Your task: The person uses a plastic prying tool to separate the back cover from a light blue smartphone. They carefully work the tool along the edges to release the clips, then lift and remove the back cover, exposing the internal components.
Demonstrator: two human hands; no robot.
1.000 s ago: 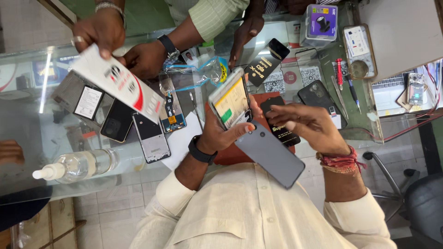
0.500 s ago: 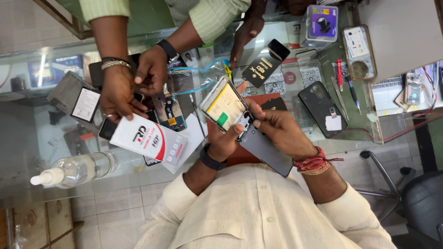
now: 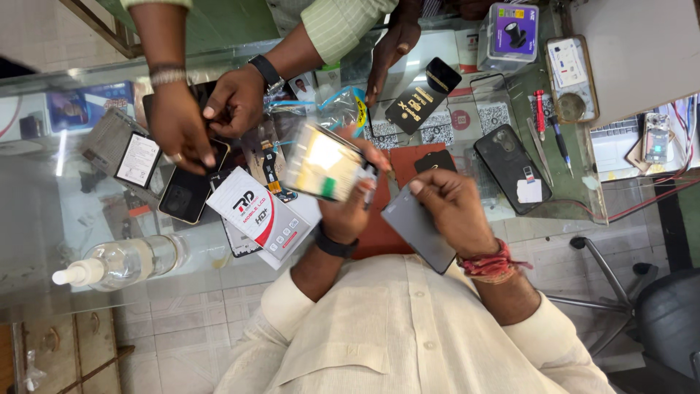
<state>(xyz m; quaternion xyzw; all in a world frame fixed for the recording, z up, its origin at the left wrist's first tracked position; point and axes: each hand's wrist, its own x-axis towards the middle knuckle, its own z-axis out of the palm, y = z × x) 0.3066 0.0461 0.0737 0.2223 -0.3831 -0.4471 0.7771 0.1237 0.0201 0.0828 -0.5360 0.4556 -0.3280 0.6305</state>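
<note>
Phones in both hands, over the glass counter.
I'm gripping the lit phone in my left hand, fingers curled round its edge, long axis slanting; my right hand is pinching the grey phone just beside it, nearly touching. Another person's hands are working on a black phone opposite.

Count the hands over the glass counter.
5. The wearer's left hand holds a lit screen, the right hand a grey panel. Across the counter: two hands at a black phone, a third hand beside a black card.

Spray bottle lies on counter (beside box).
</note>
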